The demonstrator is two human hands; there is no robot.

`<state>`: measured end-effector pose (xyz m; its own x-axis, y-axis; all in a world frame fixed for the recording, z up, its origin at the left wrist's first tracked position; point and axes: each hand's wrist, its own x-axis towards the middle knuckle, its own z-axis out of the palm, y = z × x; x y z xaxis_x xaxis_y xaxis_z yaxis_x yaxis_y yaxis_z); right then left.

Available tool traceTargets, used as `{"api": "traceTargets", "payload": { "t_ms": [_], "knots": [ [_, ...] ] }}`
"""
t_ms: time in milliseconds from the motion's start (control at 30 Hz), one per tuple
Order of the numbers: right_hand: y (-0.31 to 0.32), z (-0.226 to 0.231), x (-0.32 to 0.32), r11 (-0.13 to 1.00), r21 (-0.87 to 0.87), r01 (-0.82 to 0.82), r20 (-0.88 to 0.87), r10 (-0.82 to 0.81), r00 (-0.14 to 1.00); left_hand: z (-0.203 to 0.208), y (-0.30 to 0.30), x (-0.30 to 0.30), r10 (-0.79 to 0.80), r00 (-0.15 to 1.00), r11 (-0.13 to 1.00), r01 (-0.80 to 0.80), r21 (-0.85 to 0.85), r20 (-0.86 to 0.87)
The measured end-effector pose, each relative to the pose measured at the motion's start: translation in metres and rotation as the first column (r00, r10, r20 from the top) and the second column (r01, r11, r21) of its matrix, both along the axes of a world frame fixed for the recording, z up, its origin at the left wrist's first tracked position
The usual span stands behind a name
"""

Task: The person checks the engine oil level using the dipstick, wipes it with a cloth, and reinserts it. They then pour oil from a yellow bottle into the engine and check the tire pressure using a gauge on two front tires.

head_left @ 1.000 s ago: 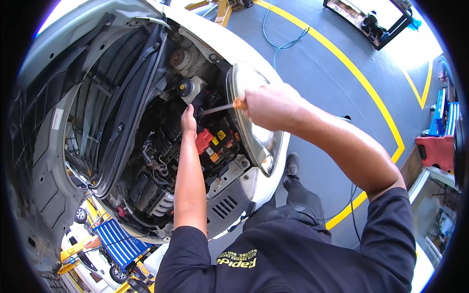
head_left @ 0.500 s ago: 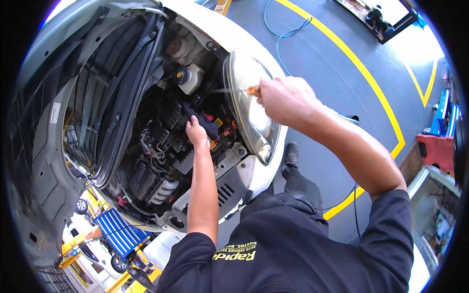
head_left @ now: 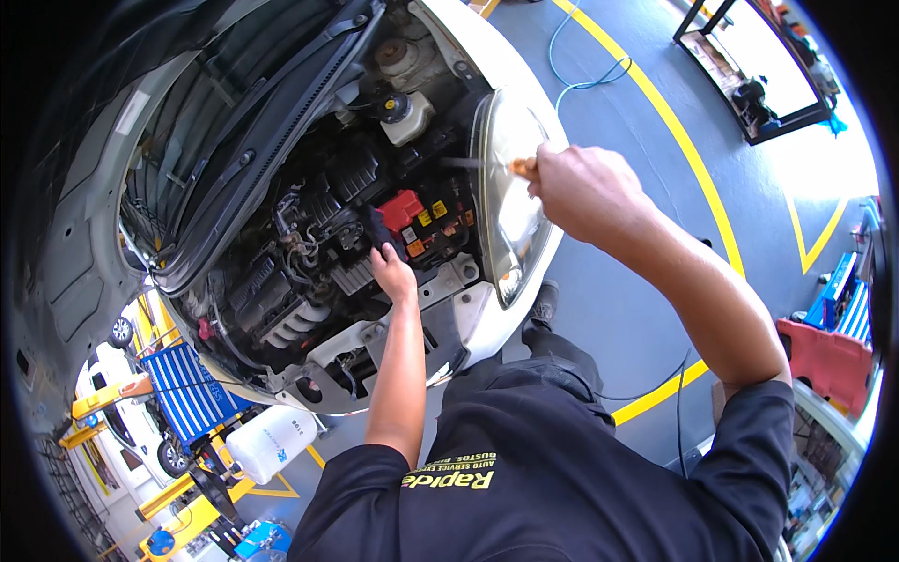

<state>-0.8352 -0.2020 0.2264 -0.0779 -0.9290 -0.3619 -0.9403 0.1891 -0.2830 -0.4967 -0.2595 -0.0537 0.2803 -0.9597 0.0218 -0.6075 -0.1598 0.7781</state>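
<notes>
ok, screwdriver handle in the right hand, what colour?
Orange, on the screwdriver in the right hand. Head view, the only one.

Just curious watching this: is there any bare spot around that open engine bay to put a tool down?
Inside the engine bay it is crowded: hoses and covers fill it. The left hand rests by the red cover. Bare room: the grey floor beside the headlight, bordered by the yellow line.

White labelled canister point(head_left: 272, 442) beside blue cart point(head_left: 192, 393)
</notes>
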Motion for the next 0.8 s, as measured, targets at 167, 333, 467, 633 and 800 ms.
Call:
{"api": "traceTargets", "payload": {
  "t_ms": [167,333,467,633,800],
  "knots": [
    [-0.010,-0.013,0.013,0.990,0.061,-0.126,-0.051,0.129,0.990,-0.024,-0.013,-0.006,0.096,0.994,0.995,-0.094,-0.042,0.044],
    [-0.025,-0.019,0.020,0.994,0.005,-0.111,-0.006,0.111,0.994,-0.040,-0.034,-0.012,0.152,0.988,0.988,-0.153,-0.007,-0.022],
    [-0.023,-0.014,0.023,0.963,0.102,-0.248,-0.035,0.253,0.967,-0.039,-0.038,-0.003,0.163,0.986,0.987,-0.163,0.010,-0.041],
    [0.008,0.013,0.012,0.971,0.198,-0.135,-0.081,0.153,0.985,-0.035,-0.026,0.007,0.186,0.983,0.981,-0.186,0.048,0.003],
    [0.027,0.034,0.023,0.960,0.217,-0.179,-0.149,0.214,0.965,-0.043,-0.006,-0.007,0.127,0.982,0.983,-0.144,0.117,0.137]
  ]
}}
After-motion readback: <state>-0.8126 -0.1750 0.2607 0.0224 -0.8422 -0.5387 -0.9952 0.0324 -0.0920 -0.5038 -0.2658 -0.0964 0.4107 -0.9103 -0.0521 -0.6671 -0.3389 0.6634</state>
